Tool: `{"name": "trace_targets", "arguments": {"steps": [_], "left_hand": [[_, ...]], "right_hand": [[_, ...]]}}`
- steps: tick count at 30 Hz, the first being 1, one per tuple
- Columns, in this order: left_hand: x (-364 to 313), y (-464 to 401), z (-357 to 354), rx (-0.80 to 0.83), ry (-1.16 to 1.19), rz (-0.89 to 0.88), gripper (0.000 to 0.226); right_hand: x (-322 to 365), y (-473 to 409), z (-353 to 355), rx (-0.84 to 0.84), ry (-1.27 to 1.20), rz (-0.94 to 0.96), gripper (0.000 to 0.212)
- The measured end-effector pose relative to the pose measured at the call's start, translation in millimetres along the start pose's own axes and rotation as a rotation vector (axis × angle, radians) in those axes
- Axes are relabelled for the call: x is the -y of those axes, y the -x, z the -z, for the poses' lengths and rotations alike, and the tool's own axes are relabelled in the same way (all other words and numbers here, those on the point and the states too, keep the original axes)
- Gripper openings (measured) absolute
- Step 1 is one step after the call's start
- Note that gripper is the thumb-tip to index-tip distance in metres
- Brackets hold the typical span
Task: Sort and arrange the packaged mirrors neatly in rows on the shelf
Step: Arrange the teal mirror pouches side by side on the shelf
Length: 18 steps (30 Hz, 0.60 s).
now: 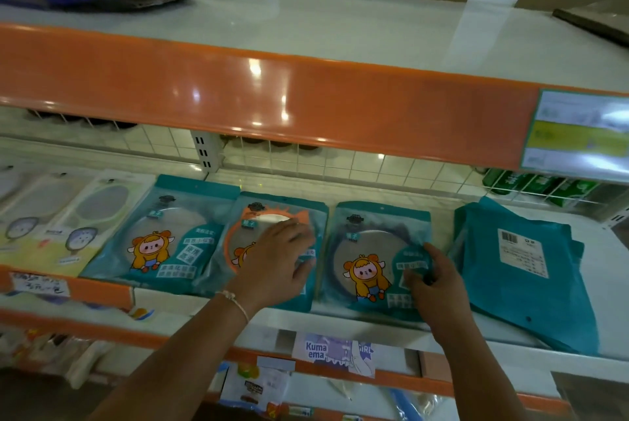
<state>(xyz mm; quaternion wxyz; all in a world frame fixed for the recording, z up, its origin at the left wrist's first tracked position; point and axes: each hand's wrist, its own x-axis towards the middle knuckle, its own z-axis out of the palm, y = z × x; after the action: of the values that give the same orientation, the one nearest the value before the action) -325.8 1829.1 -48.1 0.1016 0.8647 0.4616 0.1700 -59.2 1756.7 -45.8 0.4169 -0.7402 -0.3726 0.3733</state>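
Three teal packaged mirrors lie face up side by side on the white shelf (pixel 442 213). The left pack (pixel 160 233) lies untouched. My left hand (pixel 275 264) rests flat on the middle pack (pixel 272 213), which holds an orange-rimmed mirror. My right hand (pixel 435 284) holds the lower right edge of the right pack (pixel 367 250), fingers curled on it. To the right lies a pile of teal packs (pixel 520 271) turned face down, barcode label up.
Pale yellow-green mirror packs (pixel 85 216) lie at the shelf's far left. An orange-edged upper shelf (pixel 272 97) overhangs the work area. A wire grid (pixel 340 162) backs the shelf, with green items (pixel 531 182) at the right. Hanging goods (pixel 258 386) sit below.
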Motion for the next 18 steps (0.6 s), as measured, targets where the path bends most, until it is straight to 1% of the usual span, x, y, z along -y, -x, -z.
{"name": "trace_targets", "arguments": {"steps": [3,6,9,11,15,18], "left_hand": [[7,11,-7,0.08,-0.128,-0.081,0.059],[8,17,-15,0.109,-0.174,-0.062,0.064],[8,20,-21,0.124,-0.172,-0.02,0.065],[7,19,-24,0.119,-0.182,0.0,0.065],[4,17,-27,0.122,-0.2,0.035,0.067],[1,15,-27,0.137,-0.216,0.058,0.069]], "right_hand": [[-3,-1,-6,0.027,0.187,0.042,0.06],[-7,1,-13,-0.027,0.519,0.14,0.051],[-10,5,-19,-0.089,0.809,0.148,0.047],[-8,11,-23,-0.084,0.856,0.123,0.049],[-9,19,-32,-0.016,0.896,0.143,0.061],[-8,22,-36,-0.004,0.914,0.159,0.065]]}}
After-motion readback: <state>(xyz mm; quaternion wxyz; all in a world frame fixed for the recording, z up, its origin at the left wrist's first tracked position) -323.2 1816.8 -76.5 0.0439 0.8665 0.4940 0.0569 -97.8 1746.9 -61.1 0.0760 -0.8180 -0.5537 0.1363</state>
